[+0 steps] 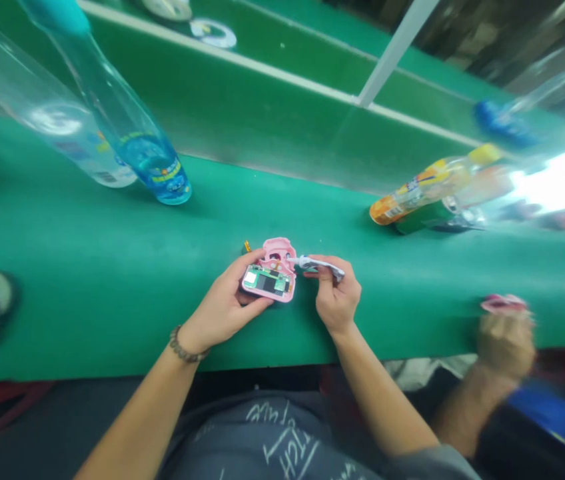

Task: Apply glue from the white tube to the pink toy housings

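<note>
Pink plastic housing (278, 257) held in left hand (223, 301), fingers curled around edge. White part (320, 265), possibly clip, pinched by right hand (337, 295). Slip could scratch exposed green circuit board (264, 279).

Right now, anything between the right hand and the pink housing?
Only the white part pinched in the right hand; its end meets the pink plastic housing held in the left hand. No other object sits between them. The blue-capped bottle and a co-worker's hand are well off to the sides.
</note>
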`<state>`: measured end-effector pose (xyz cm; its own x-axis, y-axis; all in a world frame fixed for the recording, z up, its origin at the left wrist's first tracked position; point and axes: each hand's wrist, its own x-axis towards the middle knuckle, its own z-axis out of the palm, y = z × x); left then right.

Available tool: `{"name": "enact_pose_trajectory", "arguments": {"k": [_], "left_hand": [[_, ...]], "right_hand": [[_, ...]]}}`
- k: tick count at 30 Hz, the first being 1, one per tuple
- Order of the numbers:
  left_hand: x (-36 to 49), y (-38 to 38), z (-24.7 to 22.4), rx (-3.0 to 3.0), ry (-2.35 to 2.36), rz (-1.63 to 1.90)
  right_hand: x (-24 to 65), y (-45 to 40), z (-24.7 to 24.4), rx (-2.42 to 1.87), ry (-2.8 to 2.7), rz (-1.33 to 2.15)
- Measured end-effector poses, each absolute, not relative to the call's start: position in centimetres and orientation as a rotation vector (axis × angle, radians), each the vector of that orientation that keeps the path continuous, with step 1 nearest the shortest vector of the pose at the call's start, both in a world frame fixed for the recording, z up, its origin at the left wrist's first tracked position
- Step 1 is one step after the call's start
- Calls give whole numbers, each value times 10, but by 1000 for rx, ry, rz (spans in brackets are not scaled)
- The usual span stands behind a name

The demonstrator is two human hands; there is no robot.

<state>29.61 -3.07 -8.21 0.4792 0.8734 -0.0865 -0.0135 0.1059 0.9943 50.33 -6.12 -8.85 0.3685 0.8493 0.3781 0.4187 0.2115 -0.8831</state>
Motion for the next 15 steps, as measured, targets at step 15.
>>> {"name": "enact_pose_trajectory", "arguments": {"k": [15], "left_hand": [[294,-34,-85,1356,855,842]], "right_hand": [[513,-63,-85,-1273,-1247,266]]}}
